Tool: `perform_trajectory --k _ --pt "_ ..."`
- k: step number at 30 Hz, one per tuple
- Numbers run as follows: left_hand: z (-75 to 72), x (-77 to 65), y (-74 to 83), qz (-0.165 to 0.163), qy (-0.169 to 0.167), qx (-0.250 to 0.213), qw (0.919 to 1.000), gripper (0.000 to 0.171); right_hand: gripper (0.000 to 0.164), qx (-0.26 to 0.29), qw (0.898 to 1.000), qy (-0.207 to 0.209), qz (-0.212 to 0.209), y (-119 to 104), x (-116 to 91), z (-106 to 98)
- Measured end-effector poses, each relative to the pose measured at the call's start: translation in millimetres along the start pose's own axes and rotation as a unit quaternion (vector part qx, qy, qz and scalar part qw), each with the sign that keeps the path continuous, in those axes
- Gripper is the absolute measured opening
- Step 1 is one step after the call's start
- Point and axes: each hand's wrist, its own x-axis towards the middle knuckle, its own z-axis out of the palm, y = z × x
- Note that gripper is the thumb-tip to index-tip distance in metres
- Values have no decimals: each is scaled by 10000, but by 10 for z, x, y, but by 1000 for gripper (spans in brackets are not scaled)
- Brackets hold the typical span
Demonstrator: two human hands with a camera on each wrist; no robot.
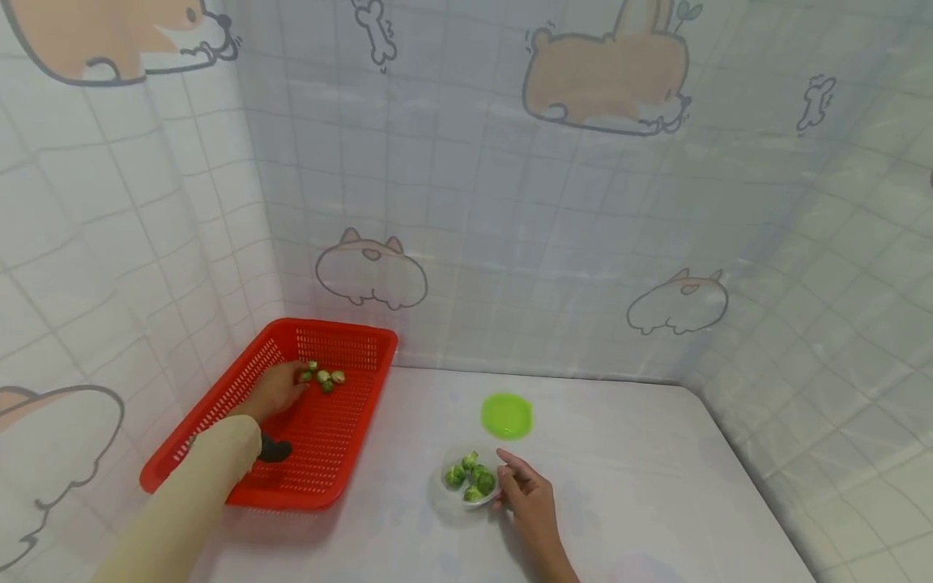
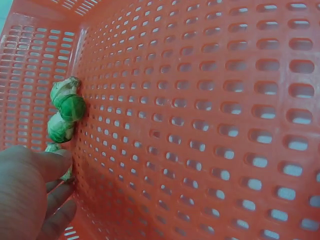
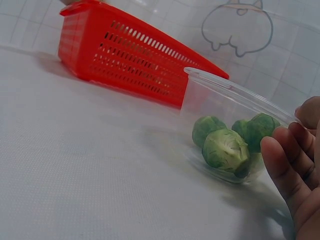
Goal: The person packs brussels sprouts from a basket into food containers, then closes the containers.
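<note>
Inside the red basket (image 1: 331, 465), my left hand (image 1: 277, 390) has its thumb and fingers around a Brussels sprout (image 2: 68, 175), which they partly hide. Several more Brussels sprouts (image 2: 61, 127) lie right beside the fingertips, toward the basket's far end. My right hand (image 1: 534, 504) holds the right side of a clear plastic container (image 3: 225, 86), thumb at the rim and fingers against the outer wall. Several green Brussels sprouts (image 3: 226, 150) sit in the container, which stands upright on the table.
A bright green lid (image 1: 506, 416) lies flat on the white table (image 1: 627, 453), behind the container. Tiled-pattern sheeting (image 1: 481, 202) with cartoon animals rises around the table's back and sides. A black strap piece (image 1: 274, 449) shows at the left wrist.
</note>
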Motion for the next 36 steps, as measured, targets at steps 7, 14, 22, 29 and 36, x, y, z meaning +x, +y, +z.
perform_trajectory --k 7,14,22,29,36 --pt "43 15 -2 153 202 16 9997 23 41 -110 9999 -12 89 -11 -1 -5" --pt "41 8 25 -23 145 62 9999 15 41 -47 10000 7 -4 4 -8 -5" --pt "-12 -52 75 78 135 83 9998 16 41 -16 10000 -17 -6 2 -14 -14" --pt "-116 -132 166 353 349 -17 9988 22 41 -17 10000 -23 -11 -35 -31 -18" --pt "-187 -171 205 474 461 -105 9978 26 44 -69 10000 -7 -50 -46 -38 -3"
